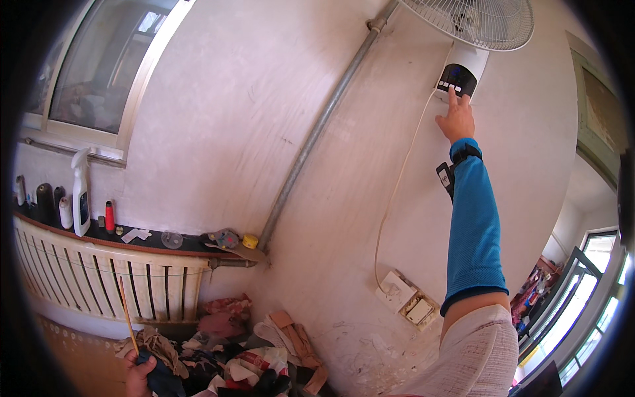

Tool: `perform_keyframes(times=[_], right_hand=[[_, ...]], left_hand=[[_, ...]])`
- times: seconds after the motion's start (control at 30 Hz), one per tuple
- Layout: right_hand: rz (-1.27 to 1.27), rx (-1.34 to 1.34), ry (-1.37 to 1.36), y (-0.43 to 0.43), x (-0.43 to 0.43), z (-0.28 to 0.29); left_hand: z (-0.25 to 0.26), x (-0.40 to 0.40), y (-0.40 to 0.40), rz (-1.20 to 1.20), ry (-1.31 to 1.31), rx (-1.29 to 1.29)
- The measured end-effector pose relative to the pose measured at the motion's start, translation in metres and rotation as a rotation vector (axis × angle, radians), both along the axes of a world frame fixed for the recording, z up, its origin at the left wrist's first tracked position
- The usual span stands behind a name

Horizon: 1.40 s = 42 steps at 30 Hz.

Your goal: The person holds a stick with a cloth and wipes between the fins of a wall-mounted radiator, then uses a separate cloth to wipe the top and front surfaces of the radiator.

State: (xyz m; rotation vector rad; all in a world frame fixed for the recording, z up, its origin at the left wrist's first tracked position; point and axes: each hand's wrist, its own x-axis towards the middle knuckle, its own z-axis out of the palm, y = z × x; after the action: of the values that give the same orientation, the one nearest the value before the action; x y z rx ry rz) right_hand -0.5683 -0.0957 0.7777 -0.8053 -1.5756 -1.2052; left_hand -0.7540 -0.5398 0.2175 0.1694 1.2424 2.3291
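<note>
My right hand (459, 120) reaches up to a wall-mounted fan (476, 25). One outstretched fingertip is at the row of white buttons on the fan's black control panel (459, 79); it appears to touch one. That hand holds nothing, and its fingers are apart. A blue mesh sleeve (474, 228) with a black strap covers the forearm. Low on the left, my left hand (139, 374) is closed around a thin wooden stick (127, 312) that points upward. Dark blue cloth (163, 379) lies against the same hand; whether it is gripped too is hard to tell.
A pile of fabric scraps (248, 362) lies beside my left hand. Behind it, a radiator (114, 273) carries a shelf (154, 241) with a spray bottle (81, 193) and thread cones (45, 203). A metal pipe (322, 124) slants along the wall. The fan's cord (399, 183) drops to a socket (397, 291).
</note>
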Motion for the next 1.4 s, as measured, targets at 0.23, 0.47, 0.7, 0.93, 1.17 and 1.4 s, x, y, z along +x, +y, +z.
perform_keyframes(times=[0.23,0.47,0.7,0.93,1.17,1.4], right_hand=[[-0.2,0.062,0.021,0.003,-0.005,0.007],[-0.384,0.136,0.046,0.004,-0.02,0.013],[-0.39,-0.014,0.08,0.006,-0.028,0.025],[-0.349,-0.197,0.122,-0.001,-0.044,0.033],[-0.356,-0.13,0.154,0.014,-0.036,0.026],[-0.428,0.085,0.049,0.015,-0.018,0.001]], left_hand=[[-0.011,-0.003,0.002,0.02,0.005,0.021],[-0.005,-0.002,0.006,0.01,-0.01,-0.01],[-0.016,0.0,0.008,0.003,-0.058,0.034],[-0.016,0.0,-0.001,0.015,-0.063,0.022],[-0.024,0.0,-0.017,0.095,-0.057,0.039],[0.024,0.009,-0.03,-0.001,0.106,-0.084]])
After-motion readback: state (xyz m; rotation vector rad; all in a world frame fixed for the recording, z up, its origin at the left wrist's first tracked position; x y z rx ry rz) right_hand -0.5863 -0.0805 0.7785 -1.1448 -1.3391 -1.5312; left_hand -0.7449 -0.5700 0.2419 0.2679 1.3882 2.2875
